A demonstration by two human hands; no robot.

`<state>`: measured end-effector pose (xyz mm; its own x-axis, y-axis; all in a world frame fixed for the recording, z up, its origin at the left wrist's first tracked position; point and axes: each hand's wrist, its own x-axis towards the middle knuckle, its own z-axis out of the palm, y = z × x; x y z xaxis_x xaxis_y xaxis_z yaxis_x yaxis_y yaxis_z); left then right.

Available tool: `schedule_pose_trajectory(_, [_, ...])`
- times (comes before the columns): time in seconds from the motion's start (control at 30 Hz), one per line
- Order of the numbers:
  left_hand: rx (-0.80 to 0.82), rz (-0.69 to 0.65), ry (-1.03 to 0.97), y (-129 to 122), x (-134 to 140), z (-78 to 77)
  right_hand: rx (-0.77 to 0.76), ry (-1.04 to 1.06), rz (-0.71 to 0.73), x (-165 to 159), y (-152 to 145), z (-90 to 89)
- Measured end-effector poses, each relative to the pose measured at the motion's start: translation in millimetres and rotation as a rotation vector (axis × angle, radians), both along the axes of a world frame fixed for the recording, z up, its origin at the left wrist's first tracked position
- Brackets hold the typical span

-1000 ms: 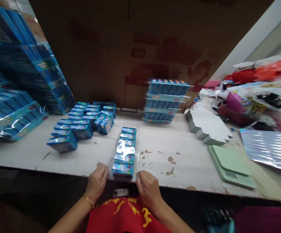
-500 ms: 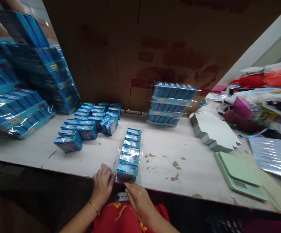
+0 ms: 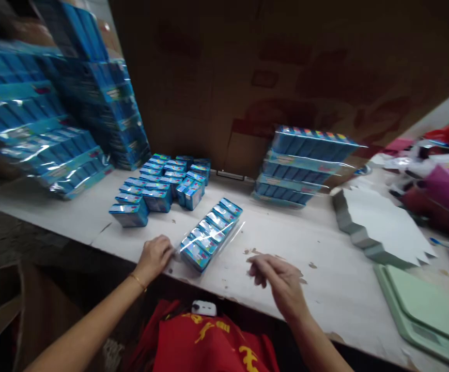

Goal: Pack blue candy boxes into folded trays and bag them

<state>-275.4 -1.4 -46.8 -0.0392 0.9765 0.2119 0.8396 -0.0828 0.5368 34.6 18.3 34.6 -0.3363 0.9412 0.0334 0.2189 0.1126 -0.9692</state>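
A row of small blue boxes (image 3: 211, 232) in a clear plastic wrap lies slanted on the table near its front edge. My left hand (image 3: 156, 256) is closed at the near left end of this pack, with its fingers pinching the loose end of the clear wrap (image 3: 176, 252). To the right of the pack, apart from it, my right hand (image 3: 280, 281) hovers over the table with loosely bent fingers and nothing visible in them. Loose blue boxes (image 3: 156, 199) stand grouped behind my left hand.
Wrapped packs of blue boxes are stacked at the left (image 3: 65, 139) and back right (image 3: 305, 165). A large cardboard box (image 3: 216, 77) stands behind. On the right are a stack of white cut card (image 3: 383, 222), a pale green scale (image 3: 426, 305) and plastic bags (image 3: 445, 160).
The wrapped pack has turned from nearly straight to slanted, its far end now to the right. My right hand has moved up and right, away from the pack. The view has shifted.
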Motion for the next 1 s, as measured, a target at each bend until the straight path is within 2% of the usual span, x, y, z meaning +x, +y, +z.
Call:
schedule_pose_trajectory(0.07, [0.010,0.237,-0.203,1.1,-15.4,7.9,0.043,-0.018,-0.145,3.5,33.5,-0.2])
schedule_pose_trajectory(0.13, [-0.055,0.453,-0.528,-6.6,-16.4,17.5,0.102,-0.058,-0.251,-1.9,69.5,-6.5])
schedule_pose_trajectory(0.17, [-0.114,0.510,-0.708,-12.2,-11.4,22.9,0.124,-0.073,-0.295,-7.0,87.3,-10.3])
schedule_pose_trajectory(0.23, [-0.232,0.513,-1.020,-23.8,5.5,34.5,0.106,-0.087,-0.332,-19.3,120.2,-16.4])
schedule_pose_trajectory(0.33, [-0.337,0.414,-1.235,-34.2,33.6,50.8,-0.045,-0.109,-0.202,-35.1,157.9,-17.9])
schedule_pose_trajectory(0.43, [-0.375,0.396,-1.258,-33.1,51.8,62.8,-0.137,-0.170,-0.042,-41.6,177.3,-11.7])
schedule_pose_trajectory(0.5, [-0.366,0.403,-1.247,-29.3,57.5,70.3,-0.134,-0.210,-0.006,-41.6,181.7,-6.2])
schedule_pose_trajectory(0.6, [-0.291,0.390,-1.227,-23.5,55.2,84.0,-0.106,-0.230,0.020,-43.2,181.7,3.3])
schedule_pose_trajectory(0.67, [-0.238,0.397,-1.204,-21.2,44.5,94.9,-0.088,-0.237,0.047,-51.3,179.9,13.8])
schedule_pose_trajectory(0.73, [-0.196,0.422,-1.182,-21.7,25.0,107.4,-0.079,-0.246,0.083,-68.4,177.7,30.8])
schedule_pose_trajectory(0.83, [-0.152,0.433,-1.142,-29.7,-19.0,131.2,-0.101,-0.250,0.167,-113.1,174.7,68.6])
schedule_pose_trajectory(0.93, [-0.029,0.448,-1.066,-44.9,-74.0,162.2,-0.073,-0.218,0.261,-179.3,173.7,111.7])
schedule_pose_trajectory(1.0, [0.088,0.492,-0.998,-54.2,-113.2,185.6,0.014,-0.192,0.282,-233.1,175.6,136.8])
